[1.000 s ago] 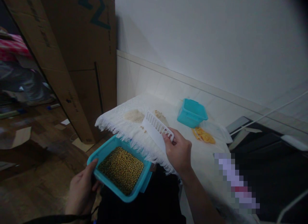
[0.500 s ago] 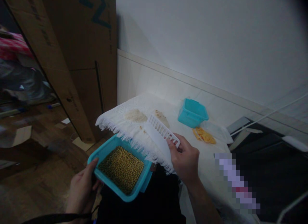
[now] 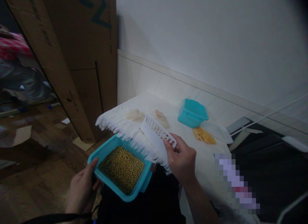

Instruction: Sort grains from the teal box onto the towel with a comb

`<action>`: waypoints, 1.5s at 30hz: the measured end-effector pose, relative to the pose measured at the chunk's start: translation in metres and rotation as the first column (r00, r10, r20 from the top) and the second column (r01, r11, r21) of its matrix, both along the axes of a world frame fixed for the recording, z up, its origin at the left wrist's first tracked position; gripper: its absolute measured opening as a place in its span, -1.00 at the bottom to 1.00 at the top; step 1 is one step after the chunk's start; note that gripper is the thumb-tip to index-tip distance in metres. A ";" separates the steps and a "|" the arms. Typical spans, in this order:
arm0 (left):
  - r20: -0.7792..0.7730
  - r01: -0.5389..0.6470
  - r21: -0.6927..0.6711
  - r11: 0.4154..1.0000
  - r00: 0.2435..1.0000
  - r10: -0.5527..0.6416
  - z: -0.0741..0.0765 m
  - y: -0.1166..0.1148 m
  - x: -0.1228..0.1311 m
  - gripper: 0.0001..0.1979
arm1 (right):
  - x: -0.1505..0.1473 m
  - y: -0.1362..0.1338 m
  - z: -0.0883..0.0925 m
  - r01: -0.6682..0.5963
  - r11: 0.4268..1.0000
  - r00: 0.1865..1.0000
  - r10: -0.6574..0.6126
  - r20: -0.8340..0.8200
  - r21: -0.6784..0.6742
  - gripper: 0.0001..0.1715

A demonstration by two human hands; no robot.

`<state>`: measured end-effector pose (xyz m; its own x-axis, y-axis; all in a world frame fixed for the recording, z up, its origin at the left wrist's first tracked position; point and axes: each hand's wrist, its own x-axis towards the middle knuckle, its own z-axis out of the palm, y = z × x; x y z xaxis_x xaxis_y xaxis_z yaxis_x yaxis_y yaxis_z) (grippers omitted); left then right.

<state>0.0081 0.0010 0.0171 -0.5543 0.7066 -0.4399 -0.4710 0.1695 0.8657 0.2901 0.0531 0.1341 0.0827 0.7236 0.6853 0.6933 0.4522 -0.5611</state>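
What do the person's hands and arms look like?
The left hand and right hand wear no gloves. The right forearm shows no sleeve or watch. A dark strap crosses near the left wrist; I can't tell whether it's worn.

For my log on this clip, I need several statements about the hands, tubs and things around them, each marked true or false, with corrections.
1. The left hand grips a blue tub holding round yellowish beans. True.
2. The right hand holds a white slotted tool. True.
3. The white slotted tool is inside the blue tub. False: it is outside, over the white cloth.
4. A second tub stands beyond the right hand. True.
5. A yellow item lies inside the second tub. False: the crumpled yellow item lies outside, beside it.
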 end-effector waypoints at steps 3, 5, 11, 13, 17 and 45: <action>0.042 -0.017 -0.029 0.999 0.999 0.018 0.010 0.000 0.003 -0.37 | 0.000 0.002 -0.001 0.002 1.000 1.000 -0.002 -0.010 0.004 -0.72; 0.047 -0.010 -0.036 0.999 0.999 0.012 0.017 0.000 0.005 -0.41 | -0.001 0.005 -0.001 -0.007 1.000 1.000 0.007 -0.023 -0.003 -0.73; -0.017 0.027 -0.010 1.000 0.999 -0.027 0.017 0.001 0.005 -0.36 | -0.007 0.017 0.001 -0.064 0.997 0.998 0.063 -0.023 -0.051 -0.72; -0.036 0.054 0.001 0.999 0.998 -0.054 0.015 0.001 0.005 -0.32 | -0.007 0.020 0.002 -0.084 0.995 0.996 0.084 -0.013 -0.050 -0.73; -0.034 0.045 -0.004 0.999 0.998 -0.045 0.011 0.000 0.005 -0.34 | -0.005 0.025 0.003 -0.113 0.992 0.994 0.114 0.003 -0.062 -0.73; 0.066 0.017 0.011 1.000 0.998 -0.018 0.007 -0.002 0.000 -0.25 | 0.002 0.039 -0.002 -0.014 0.998 0.996 0.009 -0.085 -0.062 -0.73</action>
